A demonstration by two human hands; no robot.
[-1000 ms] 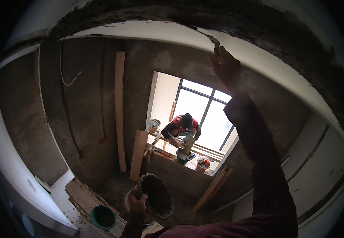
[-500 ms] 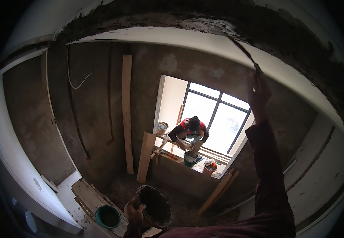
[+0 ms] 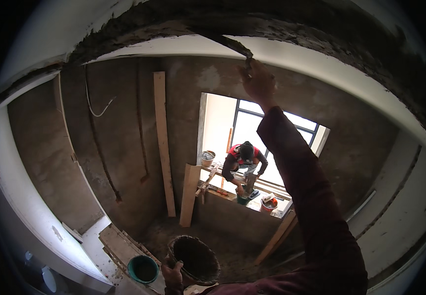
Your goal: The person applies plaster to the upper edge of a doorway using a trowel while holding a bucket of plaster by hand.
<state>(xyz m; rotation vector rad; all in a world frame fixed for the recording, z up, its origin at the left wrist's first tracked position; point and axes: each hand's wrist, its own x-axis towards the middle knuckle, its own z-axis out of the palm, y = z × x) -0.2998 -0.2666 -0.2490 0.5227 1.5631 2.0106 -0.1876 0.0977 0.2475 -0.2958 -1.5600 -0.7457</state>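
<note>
Below the dark ceiling band, your right fingers grip a trowel slanting up-left; left fingers hold a bucket.

Daylight fills the dark-framed window, brown plastered wall around it, a long wooden plank to its left.
</note>
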